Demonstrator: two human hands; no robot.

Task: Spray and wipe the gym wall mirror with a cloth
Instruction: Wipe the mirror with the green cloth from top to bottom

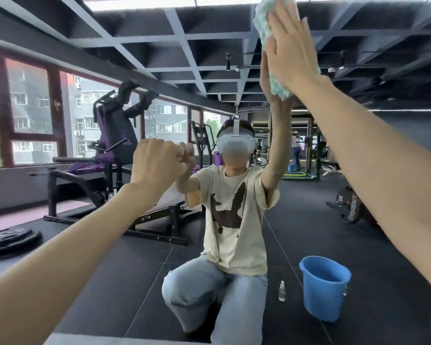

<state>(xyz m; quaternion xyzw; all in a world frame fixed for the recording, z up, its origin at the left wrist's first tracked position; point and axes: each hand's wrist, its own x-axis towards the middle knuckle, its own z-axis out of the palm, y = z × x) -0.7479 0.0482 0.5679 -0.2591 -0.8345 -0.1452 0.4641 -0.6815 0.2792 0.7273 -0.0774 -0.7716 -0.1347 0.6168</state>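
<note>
**Mirror** (209,58): wall-mounted and filling almost the whole view. It reflected the gym room behind and a kneeling person in a cream T-shirt and pale jeans.

**Right hand** (289,46): raised high at the upper right. The fingers were straight and spread, with the palm flat against the cloth and pressing it to the glass. No finger curled round the cloth.

**Cloth** (280,88): fluffy, white flecked with pale green. It was sandwiched between the right palm and the mirror, and its edges showed above the fingertips and below the heel of the hand.

**Left hand** (157,165): at mid-height, left of centre. The fingers were curled into a fist with nothing seen in it, and the knuckles met their own reflection at the glass.

**Spray bottle** (281,291): small, clear and upright on the floor. It was seen only as a reflection, just beside the kneeling figure's knee.

**Bucket** (319,300): blue plastic and upright on the floor. Also reflected, it stood near the bottle on the side away from the figure, apart from it.

**Weight machine** (115,135): black frame with purple pads, reflected at the left before a row of windows (30,108).

**Weight plates** (10,239): dark discs lying flat on the floor, reflected at the far left.
</note>
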